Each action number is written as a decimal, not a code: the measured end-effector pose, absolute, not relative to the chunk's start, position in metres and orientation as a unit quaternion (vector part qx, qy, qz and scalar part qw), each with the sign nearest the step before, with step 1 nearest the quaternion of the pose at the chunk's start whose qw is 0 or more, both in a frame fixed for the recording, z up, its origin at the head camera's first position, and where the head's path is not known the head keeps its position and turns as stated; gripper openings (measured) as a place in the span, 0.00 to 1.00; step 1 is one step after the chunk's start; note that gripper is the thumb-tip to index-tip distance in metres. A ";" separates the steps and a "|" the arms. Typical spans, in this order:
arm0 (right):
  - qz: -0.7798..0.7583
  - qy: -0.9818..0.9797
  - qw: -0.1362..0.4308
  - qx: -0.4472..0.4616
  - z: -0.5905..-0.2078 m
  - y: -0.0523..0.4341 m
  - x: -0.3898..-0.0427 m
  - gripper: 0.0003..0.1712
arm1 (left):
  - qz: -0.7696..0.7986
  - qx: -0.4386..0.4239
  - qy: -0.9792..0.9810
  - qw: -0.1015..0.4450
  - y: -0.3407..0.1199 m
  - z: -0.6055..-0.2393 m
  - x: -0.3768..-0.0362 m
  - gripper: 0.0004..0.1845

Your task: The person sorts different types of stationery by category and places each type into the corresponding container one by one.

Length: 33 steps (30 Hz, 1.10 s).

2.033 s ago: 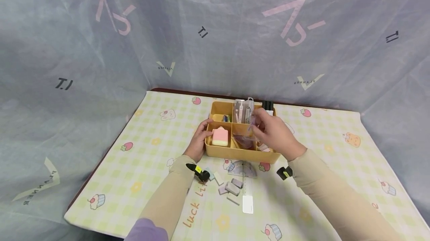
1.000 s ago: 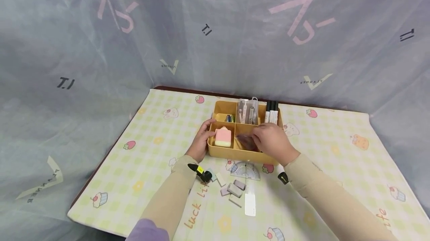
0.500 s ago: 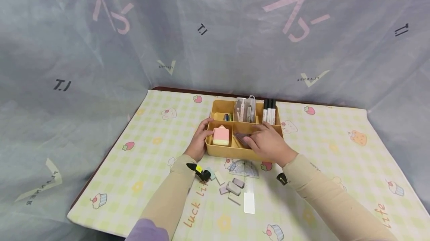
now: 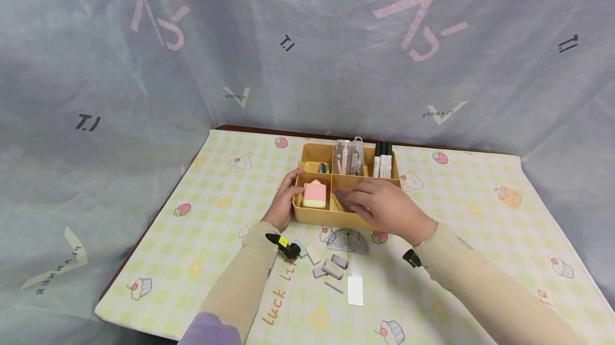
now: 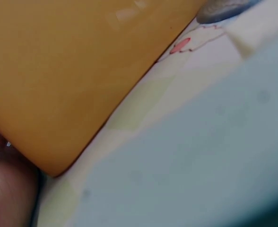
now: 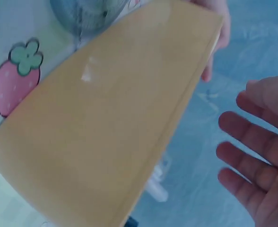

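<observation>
Both arms reach fwd, angled in toward each other. L arm [image 4: 235, 281] comes up from bottom, sleeve beige w/ purple low down; R arm [image 4: 485, 283] slants in from lower R, beige too. Both sleeves end abt at the wrists; wrists approx straight. L hand [image 4: 282, 203] is gripping, thumb [image 4: 296, 191] & fingers [image 4: 291, 177] parted, pointing up & R. L wrist cam gets just a dark, blurry bit of it. R hand [image 4: 391, 206] has its back up, fingers to L; per R wrist cam, fingers [image 6: 247, 163] loosely bent, small gaps betw., holding nothing.
</observation>
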State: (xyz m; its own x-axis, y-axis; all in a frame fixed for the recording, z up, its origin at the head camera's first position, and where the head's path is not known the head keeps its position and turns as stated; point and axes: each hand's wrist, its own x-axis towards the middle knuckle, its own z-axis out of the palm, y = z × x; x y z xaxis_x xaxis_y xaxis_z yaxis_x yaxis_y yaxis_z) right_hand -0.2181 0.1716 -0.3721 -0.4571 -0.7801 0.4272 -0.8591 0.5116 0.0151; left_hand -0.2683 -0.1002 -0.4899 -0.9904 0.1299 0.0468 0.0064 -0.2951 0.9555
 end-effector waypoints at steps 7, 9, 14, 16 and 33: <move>0.088 -0.849 0.164 0.495 -0.377 0.166 -0.195 0.09 | 0.809 0.067 0.582 0.035 -0.101 -0.490 -0.270 0.28; 0.078 -0.859 0.134 0.487 -0.384 0.164 -0.191 0.09 | 0.809 0.066 0.583 0.035 -0.102 -0.490 -0.270 0.27; 0.039 -0.876 0.073 0.476 -0.406 0.159 -0.184 0.11 | 0.807 0.063 0.586 0.036 -0.101 -0.490 -0.270 0.27; 0.021 -0.879 0.067 0.471 -0.414 0.158 -0.183 0.13 | 0.807 0.062 0.586 0.036 -0.101 -0.489 -0.270 0.27; -0.036 -0.870 0.099 0.482 -0.441 0.157 -0.181 0.07 | 0.807 0.060 0.586 0.038 -0.102 -0.490 -0.268 0.28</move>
State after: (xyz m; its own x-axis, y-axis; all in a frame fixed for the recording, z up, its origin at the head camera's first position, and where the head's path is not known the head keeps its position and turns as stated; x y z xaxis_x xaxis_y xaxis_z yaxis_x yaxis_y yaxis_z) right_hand -0.1812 0.1568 -0.4407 -0.5155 -0.8458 0.1370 -0.8314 0.5325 0.1589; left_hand -0.2682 -0.1016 -0.4898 -0.9900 0.1313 0.0523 0.0092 -0.3096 0.9508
